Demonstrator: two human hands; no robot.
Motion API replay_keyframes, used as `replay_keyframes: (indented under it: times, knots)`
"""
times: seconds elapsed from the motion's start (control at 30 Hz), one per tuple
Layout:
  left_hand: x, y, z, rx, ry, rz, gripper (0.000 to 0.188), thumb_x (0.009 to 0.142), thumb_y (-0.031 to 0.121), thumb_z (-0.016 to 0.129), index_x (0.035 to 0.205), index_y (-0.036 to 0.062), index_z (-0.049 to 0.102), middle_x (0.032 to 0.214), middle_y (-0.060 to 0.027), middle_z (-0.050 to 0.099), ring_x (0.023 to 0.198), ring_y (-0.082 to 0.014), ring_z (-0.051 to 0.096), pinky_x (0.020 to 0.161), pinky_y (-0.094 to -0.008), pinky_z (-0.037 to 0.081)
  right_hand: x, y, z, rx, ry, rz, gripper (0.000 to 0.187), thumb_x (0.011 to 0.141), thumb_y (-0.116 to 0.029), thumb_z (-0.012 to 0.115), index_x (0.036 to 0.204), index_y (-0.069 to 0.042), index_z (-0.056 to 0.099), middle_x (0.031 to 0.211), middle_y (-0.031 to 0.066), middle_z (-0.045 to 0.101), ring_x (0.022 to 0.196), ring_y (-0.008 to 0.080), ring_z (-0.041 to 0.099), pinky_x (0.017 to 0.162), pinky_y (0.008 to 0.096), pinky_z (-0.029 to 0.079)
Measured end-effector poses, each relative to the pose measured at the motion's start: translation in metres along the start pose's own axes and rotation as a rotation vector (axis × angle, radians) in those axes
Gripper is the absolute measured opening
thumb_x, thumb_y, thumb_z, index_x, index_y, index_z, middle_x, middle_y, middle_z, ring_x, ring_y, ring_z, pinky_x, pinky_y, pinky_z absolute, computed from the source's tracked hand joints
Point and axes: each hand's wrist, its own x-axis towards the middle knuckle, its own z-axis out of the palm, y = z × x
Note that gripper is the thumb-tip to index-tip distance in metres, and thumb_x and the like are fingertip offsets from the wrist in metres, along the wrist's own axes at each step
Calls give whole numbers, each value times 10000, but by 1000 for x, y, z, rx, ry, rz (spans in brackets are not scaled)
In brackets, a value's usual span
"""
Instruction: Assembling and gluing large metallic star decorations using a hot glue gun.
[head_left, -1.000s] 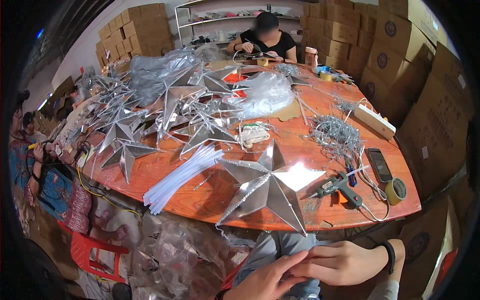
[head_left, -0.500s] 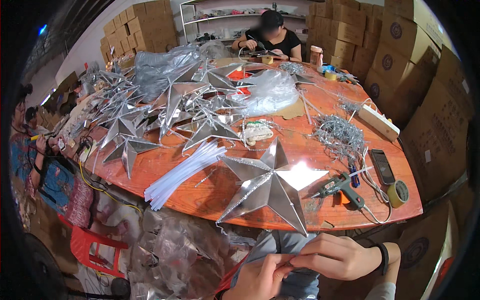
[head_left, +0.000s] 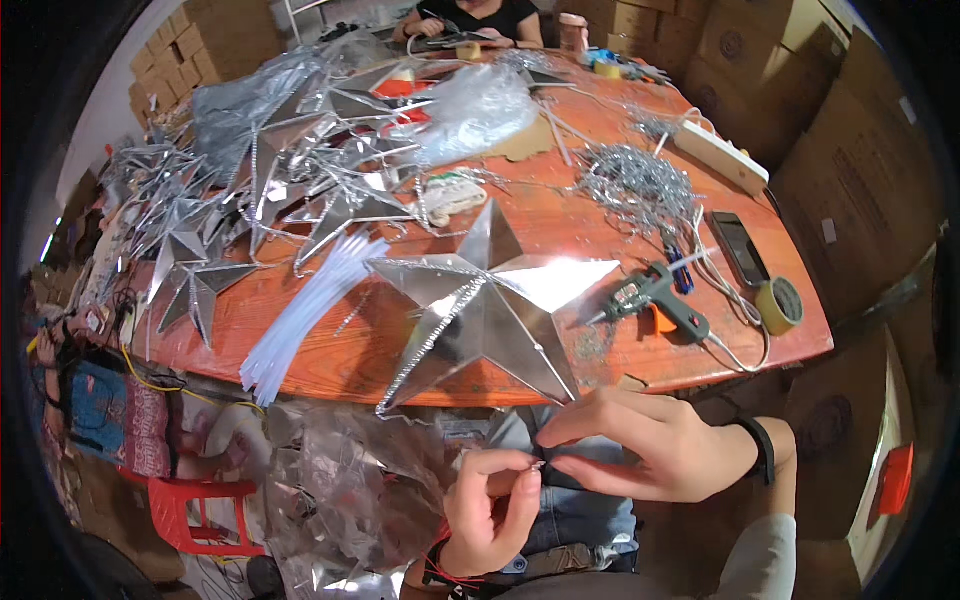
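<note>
Two bare hands meet above the lap, just off the near edge of the bench (head_left: 560,222). Left hand (head_left: 490,515): thumb and forefinger pinch a tiny shiny scrap (head_left: 538,466), its exact nature too small to tell; the fingertip grip presumably suits so slight a piece. Right hand (head_left: 655,445): fingers parted beside the scrap, grasping nothing visible. A large star (head_left: 487,305) lies directly ahead on the bench, its lower points reaching the near edge — probably so placed for easy access. The glue gun (head_left: 655,300) rests to its right, nozzle toward the star, apparently within reach of the right hand.

Materials: the star is five-pointed, mirror-smooth and sharply ridged, with sparkling trim along one lower ridge. Left of it, translucent sticks (head_left: 312,318) — straight, slender, waxy-looking — form a loose bundle; beyond the glue gun sits a frizzy heap of silver tinsel (head_left: 637,182).
</note>
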Motion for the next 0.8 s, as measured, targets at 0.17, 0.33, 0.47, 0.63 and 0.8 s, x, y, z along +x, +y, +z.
replay_keyframes:
  times: [0.17, 0.33, 0.47, 0.63, 0.8]
  knots:
    - [1, -5, 3, -35, 3, 7, 151, 842, -11, 541, 967, -35, 459, 661, -51, 596, 525, -4, 475, 438, -154, 335, -3, 9, 3, 113, -55, -19, 199, 814, -65, 593, 980, -3, 501, 909, 111, 534, 774, 257, 576, 649, 319, 480]
    - [0, -10, 4, -4, 18, 83, 183, 821, 2, 578, 957, -40, 463, 669, -62, 603, 522, -18, 494, 440, -162, 353, -4, 8, 3, 166, -79, 34, 197, 806, -56, 593, 968, -1, 495, 900, 109, 524, 785, 263, 565, 664, 322, 471]
    - [-6, -19, 3, 28, -48, 75, 200, 806, 23, 603, 947, -31, 471, 679, -72, 603, 507, -50, 511, 440, -186, 374, -6, 5, 0, 117, -91, 27, 197, 785, -47, 604, 946, 2, 502, 890, 105, 523, 786, 269, 548, 681, 325, 460]
    - [5, -17, 1, 133, -266, 11, 127, 816, 54, 588, 901, -5, 516, 708, -93, 600, 512, -183, 551, 459, -244, 402, 2, 2, -19, 15, -112, 10, 191, 735, -17, 628, 901, -8, 536, 859, 98, 543, 768, 255, 547, 672, 324, 459]
    - [-19, -31, -16, 70, -412, -341, 33, 851, 15, 503, 822, -1, 503, 663, -83, 586, 596, -178, 596, 531, -261, 453, 24, 7, -55, -253, -32, 120, 220, 651, 36, 666, 847, -17, 579, 822, 89, 578, 756, 228, 574, 665, 303, 466]
